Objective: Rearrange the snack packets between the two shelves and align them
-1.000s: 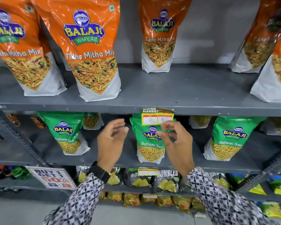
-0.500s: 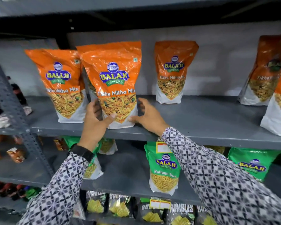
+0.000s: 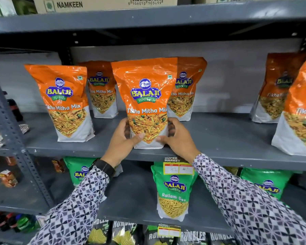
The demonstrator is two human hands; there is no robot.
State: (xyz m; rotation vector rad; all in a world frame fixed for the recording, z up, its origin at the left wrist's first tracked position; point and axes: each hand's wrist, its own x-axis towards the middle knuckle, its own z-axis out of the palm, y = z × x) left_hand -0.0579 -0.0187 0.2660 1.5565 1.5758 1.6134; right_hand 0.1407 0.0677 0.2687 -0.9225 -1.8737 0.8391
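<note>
An orange Tikha Mitha Mix packet [image 3: 146, 96] stands upright near the front edge of the upper grey shelf [image 3: 219, 138]. My left hand [image 3: 123, 138] grips its lower left side and my right hand [image 3: 177, 138] its lower right side, thumbs on the front. Another orange packet [image 3: 65, 101] stands to its left, and two more [image 3: 102, 91] [image 3: 185, 89] stand behind it. Green Ratlami Sev packets [image 3: 173, 191] stand on the lower shelf [image 3: 131, 200] below.
Two more orange packets [image 3: 274, 89] [image 3: 300, 110] stand at the right end of the upper shelf. A yellow price tag [image 3: 177, 167] hangs from the shelf's front edge. Cardboard boxes [image 3: 104, 3] sit on top. Dark packets [image 3: 124, 234] fill the bottom row. A perforated upright post [image 3: 16, 138] stands left.
My hands rose from the lower shelf's price tag to the upper shelf and closed on the front orange packet, which now stands centred in front of two others. The view tilted upward.
</note>
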